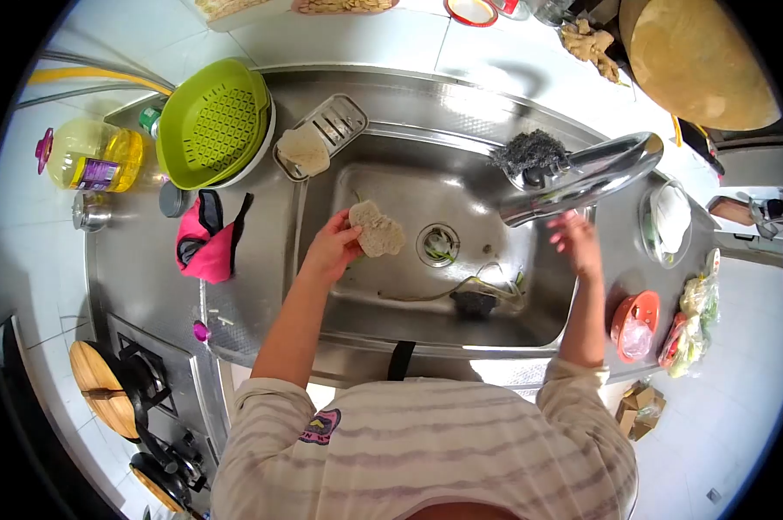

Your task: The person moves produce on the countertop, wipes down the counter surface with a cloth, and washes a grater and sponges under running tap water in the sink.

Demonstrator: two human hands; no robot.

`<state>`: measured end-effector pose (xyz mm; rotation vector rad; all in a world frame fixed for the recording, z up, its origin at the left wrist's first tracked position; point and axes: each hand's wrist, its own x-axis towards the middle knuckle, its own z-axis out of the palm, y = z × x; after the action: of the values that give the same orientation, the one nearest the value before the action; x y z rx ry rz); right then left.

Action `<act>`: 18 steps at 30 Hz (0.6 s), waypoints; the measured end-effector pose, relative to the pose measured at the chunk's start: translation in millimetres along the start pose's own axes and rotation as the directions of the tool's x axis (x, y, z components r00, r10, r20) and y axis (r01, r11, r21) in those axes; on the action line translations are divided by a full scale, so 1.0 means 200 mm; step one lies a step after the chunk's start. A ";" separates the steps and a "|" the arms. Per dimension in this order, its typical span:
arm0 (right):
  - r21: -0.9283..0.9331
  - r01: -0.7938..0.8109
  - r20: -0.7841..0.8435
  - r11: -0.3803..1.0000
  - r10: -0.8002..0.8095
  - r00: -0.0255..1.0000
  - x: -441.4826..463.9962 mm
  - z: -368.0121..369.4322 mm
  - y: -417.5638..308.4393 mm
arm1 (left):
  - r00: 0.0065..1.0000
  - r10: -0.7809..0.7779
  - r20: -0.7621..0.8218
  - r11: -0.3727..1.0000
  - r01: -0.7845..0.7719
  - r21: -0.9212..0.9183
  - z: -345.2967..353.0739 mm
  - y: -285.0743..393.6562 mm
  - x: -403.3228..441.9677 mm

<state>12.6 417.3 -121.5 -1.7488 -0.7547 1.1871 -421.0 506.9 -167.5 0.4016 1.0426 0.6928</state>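
Over the left part of the steel sink (391, 303), my left hand (333, 247) grips a beige, ragged-edged sponge (377, 230) between thumb and fingers. My right hand (575, 241) is raised at the sink's right side, just below the chrome faucet (573, 186), its fingers apart and holding nothing. Bits of green scrap lie in the drain (438, 245). A dark clump (474, 302) and some stems rest on the basin floor near the front. Another pale sponge (304, 149) sits on a metal soap rack (339, 121) at the back left rim.
Left of the sink are a green colander (214, 126), an oil bottle (106, 158) and a pink cloth item (208, 238). A dark scouring pad (534, 154) sits behind the faucet. At right are a glass bowl (647, 227), a red basket (621, 325) and bagged vegetables (693, 325).
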 end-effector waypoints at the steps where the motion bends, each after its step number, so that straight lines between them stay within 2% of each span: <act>1: -0.168 0.005 0.101 0.986 0.012 0.995 -0.04 0.06 0.05 | 1.000 0.005 0.006 1.000 -0.005 -0.017 0.00 -0.02 0.00; 2: -0.235 -0.026 0.158 0.972 0.065 0.985 -0.09 0.17 0.09 | 1.000 -0.006 0.029 0.999 0.008 -0.054 0.00 -0.05 0.01; 3: -0.208 -0.149 0.241 0.967 0.198 0.950 -0.14 0.32 0.14 | 0.999 -0.017 0.051 0.996 0.021 -0.086 0.00 -0.06 0.01; 4: -0.177 -0.261 0.394 0.949 0.311 0.865 -0.12 0.47 0.22 | 0.999 -0.012 0.051 0.995 0.016 -0.094 0.01 -0.07 0.02; 5: -0.193 -0.176 0.483 0.965 0.249 0.839 -0.14 0.63 0.24 | 0.999 -0.019 0.033 0.998 0.020 -0.053 0.04 -0.07 0.03; 6: -0.168 -0.178 0.496 0.970 0.239 0.835 -0.17 0.80 0.12 | 1.000 -0.026 0.012 1.000 0.026 -0.010 0.05 -0.07 0.03; 7: -0.033 -0.188 0.537 0.982 0.176 0.825 -0.15 0.92 0.12 | 1.000 -0.020 0.006 1.000 0.020 -0.011 0.07 -0.07 0.04; 9: 0.059 -0.079 0.557 0.995 0.032 0.830 -0.07 1.11 0.11 | 0.997 0.036 0.066 0.999 -0.033 -0.038 0.08 -0.03 0.05; 10: 0.062 -0.080 0.558 0.995 0.032 0.829 -0.04 1.16 0.08 | 0.997 0.035 0.064 0.999 -0.033 -0.036 0.08 0.01 0.05; 12: 0.146 -0.076 0.559 0.986 -0.019 0.829 0.04 1.23 -0.01 | 0.988 0.153 -0.019 0.975 -0.148 0.166 0.11 0.13 0.04; 13: 0.140 -0.073 0.560 0.987 -0.018 0.828 0.09 1.26 -0.06 | 0.988 0.155 -0.020 0.976 -0.150 0.160 0.11 0.20 0.04; 14: 0.166 -0.042 0.545 0.985 -0.056 0.837 0.13 1.29 -0.11 | 0.946 0.322 -0.038 0.842 -0.268 0.468 0.09 0.28 0.04; 15: 0.190 -0.011 0.530 0.982 -0.093 0.843 0.17 1.33 -0.17 | 0.878 0.478 -0.004 0.606 -0.327 0.726 0.06 0.34 0.05; 16: 0.170 -0.020 0.508 0.985 -0.070 0.859 0.21 1.37 -0.23 | 0.876 0.483 -0.009 0.610 -0.329 0.721 0.02 0.37 0.07; 17: 0.150 -0.013 0.507 0.989 -0.066 0.859 0.26 1.40 -0.27 | 0.720 0.688 0.088 0.269 -0.366 0.891 -0.01 0.40 0.09; 18: 0.133 -0.007 0.507 0.991 -0.062 0.860 0.32 1.44 -0.30 | 0.536 0.807 0.249 -0.102 -0.289 0.952 -0.04 0.42 0.10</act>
<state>-233.0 589.0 -142.2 -1.3140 -0.9796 1.6718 -448.7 581.7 -134.0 2.1202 1.7019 0.8438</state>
